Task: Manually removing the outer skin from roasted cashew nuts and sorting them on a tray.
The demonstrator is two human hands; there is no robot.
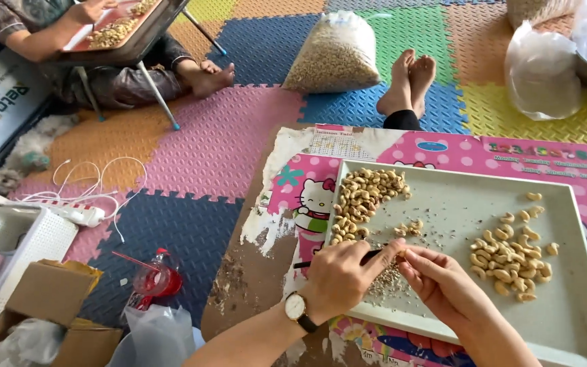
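Left hand (340,277): wears a wristwatch and is closed round a thin dark-handled tool (369,256), its tip aimed at the right fingers so it can work on the nut held there.
Right hand (437,282): fingertips pinched narrowly on a single cashew (399,253), held low over the tray, so that scraps land inside it.
Tray (572,299): pale, shallow and rectangular, resting on a pink cartoon-printed low table (511,151).
Cashew heap, upper left (361,198): a long pile, kept well apart from the other.
Cashew heap, right (511,259): a looser pile near the right hand.
Skin flakes (387,278): scattered directly beneath both hands.
Surroundings: a bulging bag of nuts (334,54) on the coloured foam mat (212,143); another person's hand (90,11) works at a separate tray (120,24).
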